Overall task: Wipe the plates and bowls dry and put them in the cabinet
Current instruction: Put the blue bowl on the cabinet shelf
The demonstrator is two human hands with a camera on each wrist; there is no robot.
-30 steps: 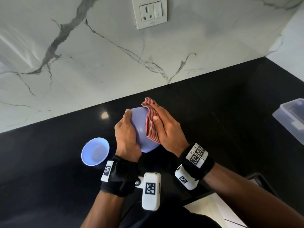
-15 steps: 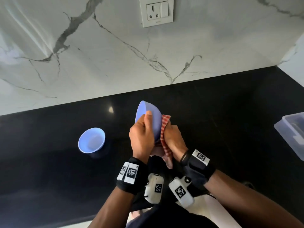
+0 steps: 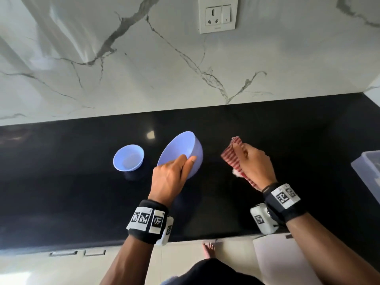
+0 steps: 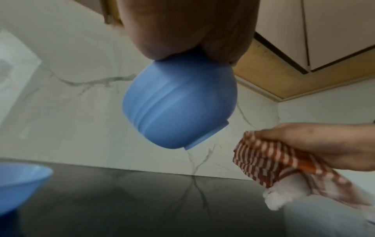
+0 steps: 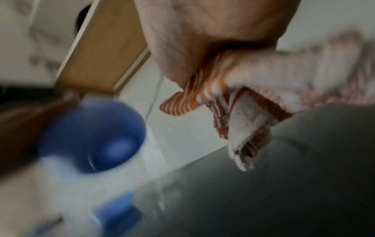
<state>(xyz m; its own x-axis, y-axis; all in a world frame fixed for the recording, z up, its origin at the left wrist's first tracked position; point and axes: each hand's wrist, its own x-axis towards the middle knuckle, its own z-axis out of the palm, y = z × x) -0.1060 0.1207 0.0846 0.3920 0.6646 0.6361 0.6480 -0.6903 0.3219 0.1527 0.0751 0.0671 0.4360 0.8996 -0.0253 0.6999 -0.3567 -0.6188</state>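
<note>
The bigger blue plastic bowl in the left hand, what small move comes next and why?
Probably carry the bigger blue plastic bowl toward the cabinet. The left hand holds it by the rim, clear of the black countertop, and the right hand has the red striped cloth apart from it, so wiping looks done.

On the counter [image 3: 267, 124] a small bowl [image 3: 128, 157] stands to the left. Just right of it, a larger bowl [image 3: 181, 154] is held tilted above the counter by the left hand [image 3: 167, 179]. Further right, apart from that bowl, the right hand [image 3: 255, 165] holds a cloth [image 3: 232, 156]. A container [image 3: 368, 173] sits at the far right edge. A wall socket [image 3: 218, 15] is on the wall behind.
</note>
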